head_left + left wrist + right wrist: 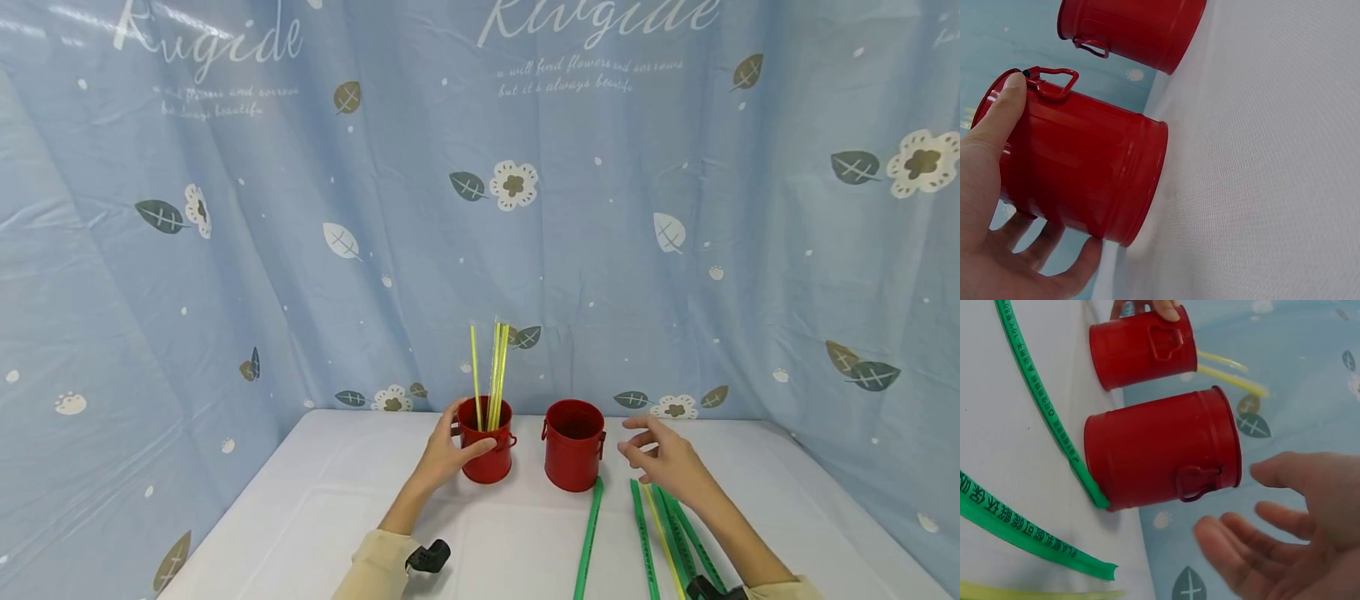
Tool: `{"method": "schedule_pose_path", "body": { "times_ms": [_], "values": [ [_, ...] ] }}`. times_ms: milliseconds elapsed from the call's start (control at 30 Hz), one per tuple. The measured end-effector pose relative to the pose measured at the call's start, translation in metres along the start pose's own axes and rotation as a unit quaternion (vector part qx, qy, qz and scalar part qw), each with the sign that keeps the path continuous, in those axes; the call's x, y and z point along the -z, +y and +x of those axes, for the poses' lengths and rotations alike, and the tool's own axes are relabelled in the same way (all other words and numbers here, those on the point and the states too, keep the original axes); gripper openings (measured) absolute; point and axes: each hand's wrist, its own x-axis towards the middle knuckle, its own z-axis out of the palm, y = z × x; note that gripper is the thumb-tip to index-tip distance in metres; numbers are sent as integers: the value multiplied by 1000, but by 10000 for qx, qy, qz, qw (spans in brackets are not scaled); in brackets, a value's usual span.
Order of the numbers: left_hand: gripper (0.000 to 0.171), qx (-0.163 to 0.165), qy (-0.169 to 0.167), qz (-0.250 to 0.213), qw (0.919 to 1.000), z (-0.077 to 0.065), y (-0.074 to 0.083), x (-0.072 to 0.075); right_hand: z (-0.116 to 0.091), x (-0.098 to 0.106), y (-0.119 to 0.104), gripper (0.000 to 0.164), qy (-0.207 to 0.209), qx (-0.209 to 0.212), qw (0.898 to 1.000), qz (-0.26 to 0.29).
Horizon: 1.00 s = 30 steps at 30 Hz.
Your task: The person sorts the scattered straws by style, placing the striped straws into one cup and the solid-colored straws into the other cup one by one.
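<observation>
My left hand (441,457) grips a small red metal bucket (487,468), thumb at the rim by a wire side handle and fingers round the other side. Several thin yellow straws (497,367) stand upright in that bucket. To its right is a second red bucket (573,462), upright on the table; no straws show in its mouth. Just right of this one hovers my right hand (673,468), its fingers loosely bent and apart. In the right wrist view the right hand (1329,519) holds nothing and does not touch the bucket (1154,450).
Several green printed strips (678,533), apparently wrapped straws, lie below the right hand with a yellow straw (663,542) among them. One green strip (589,537) reaches the right bucket's base. A white cloth covers the table (337,483); a blue curtain (420,275) hangs behind.
</observation>
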Motion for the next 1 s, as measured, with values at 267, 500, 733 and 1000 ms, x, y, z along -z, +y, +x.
{"method": "schedule_pose_path", "body": {
  "times_ms": [267, 500, 733, 1000],
  "values": [
    [88, -6, 71, 140, 9999, 9, -23, -3, -2, -3, 6, 59, -741, -794, 9923, -594],
    [87, 35, 38, 30, 10000, 7, -19, -2, -2, -6, 10, 61, -1025, -1244, 9821, -975],
    [87, -41, 57, -42, 10000, 8, -19, -3, -3, -4, 11, 64, -1184, -1336, 9773, -1145],
    [89, 30, 48, 130, 9999, 9, -23, -2, -7, -4, 16, 61, -1304, -1350, 9740, -1271]
  ]
}}
